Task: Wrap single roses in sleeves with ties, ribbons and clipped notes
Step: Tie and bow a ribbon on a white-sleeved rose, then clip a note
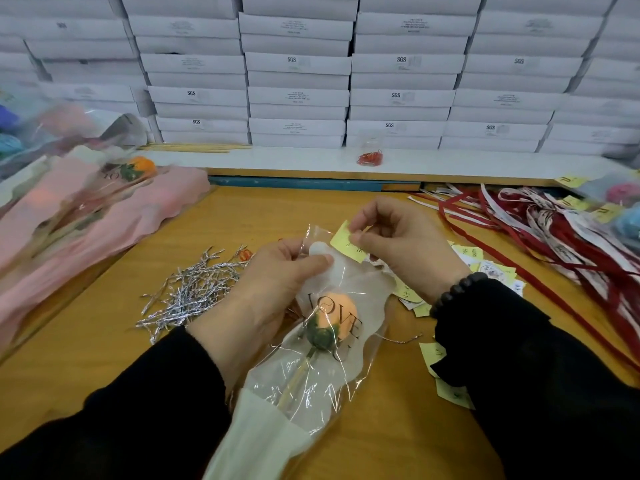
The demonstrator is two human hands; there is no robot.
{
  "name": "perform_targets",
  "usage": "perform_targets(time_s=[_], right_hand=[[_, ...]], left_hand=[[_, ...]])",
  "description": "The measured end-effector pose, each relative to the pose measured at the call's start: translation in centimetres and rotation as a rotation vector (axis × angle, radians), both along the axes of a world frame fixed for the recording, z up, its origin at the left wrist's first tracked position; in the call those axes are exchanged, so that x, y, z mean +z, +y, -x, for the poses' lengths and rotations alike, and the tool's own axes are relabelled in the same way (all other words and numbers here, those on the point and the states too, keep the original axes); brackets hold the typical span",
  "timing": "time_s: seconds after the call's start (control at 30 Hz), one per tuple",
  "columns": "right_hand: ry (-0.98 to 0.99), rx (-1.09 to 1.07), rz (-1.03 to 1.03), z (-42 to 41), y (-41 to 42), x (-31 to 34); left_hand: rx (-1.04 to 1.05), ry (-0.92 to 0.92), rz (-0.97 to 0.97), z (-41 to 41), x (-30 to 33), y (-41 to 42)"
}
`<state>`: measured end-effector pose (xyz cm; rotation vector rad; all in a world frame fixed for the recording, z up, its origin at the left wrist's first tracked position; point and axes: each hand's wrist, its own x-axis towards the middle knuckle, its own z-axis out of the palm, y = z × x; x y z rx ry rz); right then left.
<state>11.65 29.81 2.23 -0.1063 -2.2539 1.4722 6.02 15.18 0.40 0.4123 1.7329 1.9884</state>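
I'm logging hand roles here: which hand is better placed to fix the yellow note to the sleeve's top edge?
Probably the right hand: it already pinches the yellow note at the sleeve rim. The left hand grips the sleeve's top, steadying it.

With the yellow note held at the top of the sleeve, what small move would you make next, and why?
Probably fix the yellow note to the sleeve's top edge. The right hand pinches it right at that rim, while the left hand grips the sleeve's mouth, with the orange rose already inside.
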Motion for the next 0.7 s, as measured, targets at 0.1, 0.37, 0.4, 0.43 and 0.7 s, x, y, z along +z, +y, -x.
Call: perform_targets(time_s=[0.1,0.37,0.4,0.43,0.7], right_hand=[[-0.014,-0.003,-0.16,-0.09,-0.01,0.21],[-0.04,0.04,-0.354,-0.28,-0.58,0.3],[-0.014,0.014,-0.291,-0.18,-0.64,0.29],[-0.002,-0.022,-0.215,-0.15,-0.6,0.34],[-0.156,-0.076,-0.143,-0.36,0.06,0.13]], left_hand=[[-0.041,-0.004,-0.012,0.01,-0.14,0.03],[-0.056,-0.012,-0.022,-0.6,-0.02,-0.06],[-0.032,-0.014,-0.015,-0.6,-0.02,-0.11],[-0.011,-0.015,-0.012,-0.57,-0.02,-0.17],[-0.003,-0.003,-0.01,-0.43,-0.15,-0.17]])
